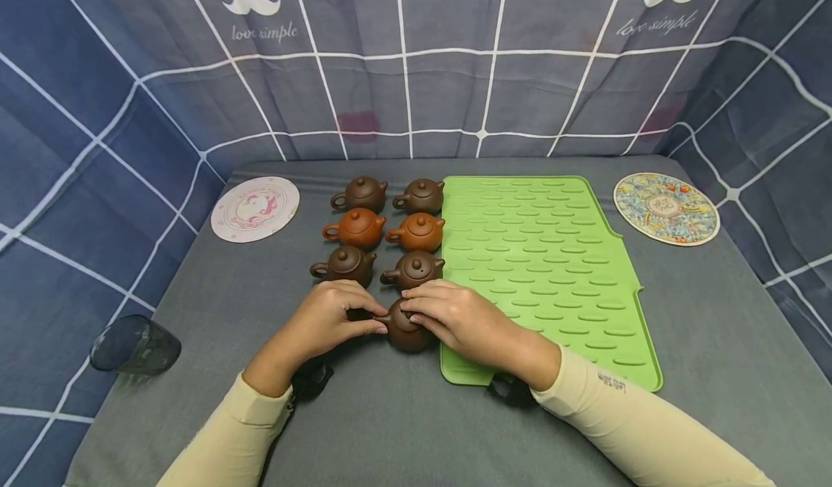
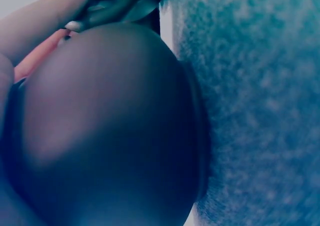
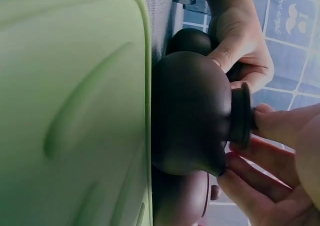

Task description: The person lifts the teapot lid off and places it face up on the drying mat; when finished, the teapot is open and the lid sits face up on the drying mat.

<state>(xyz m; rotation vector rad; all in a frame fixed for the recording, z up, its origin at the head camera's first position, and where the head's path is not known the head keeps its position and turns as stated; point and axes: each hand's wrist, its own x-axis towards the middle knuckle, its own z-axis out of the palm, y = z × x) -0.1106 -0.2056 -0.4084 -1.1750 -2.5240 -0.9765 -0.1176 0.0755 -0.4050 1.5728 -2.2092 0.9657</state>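
A dark brown clay teapot [image 1: 409, 337] stands on the grey cloth at the left edge of the green mat. My left hand [image 1: 334, 319] pinches its handle between thumb and fingers. At its top, my right hand [image 1: 461, 322] pinches the teapot lid [image 3: 242, 117] by the knob. In the right wrist view the lid stands out from the pot's mouth; how far it is seated I cannot tell. The right fingers [image 3: 255, 181] reach down beside the spout. A rounded dark teapot body [image 2: 110, 116] fills much of the left wrist view.
Behind the hands stand two columns of teapots, dark brown [image 1: 344, 264] and reddish orange [image 1: 356, 228]. The ribbed green mat [image 1: 539, 270] lies to the right. A pink round mat [image 1: 255, 209], a patterned round mat [image 1: 666, 209] and a dark glass [image 1: 135, 345] are farther out.
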